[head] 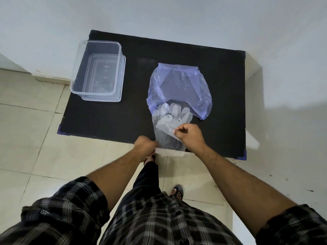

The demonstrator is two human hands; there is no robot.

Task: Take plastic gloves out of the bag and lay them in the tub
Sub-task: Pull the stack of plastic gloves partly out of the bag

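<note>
A thin stack of clear plastic gloves lies flat near the front edge of the black table, fingers pointing away from me and overlapping the mouth of a bluish-purple plastic bag. My left hand pinches the cuff end of the gloves at the table's edge. My right hand pinches the top glove layer and lifts its edge off the stack. A clear plastic tub stands at the table's far left corner with nothing visible inside.
The table stands against a white wall, with tiled floor to its left and in front. My legs and sandalled feet are below the table's front edge. Purple tape marks the table's front corners.
</note>
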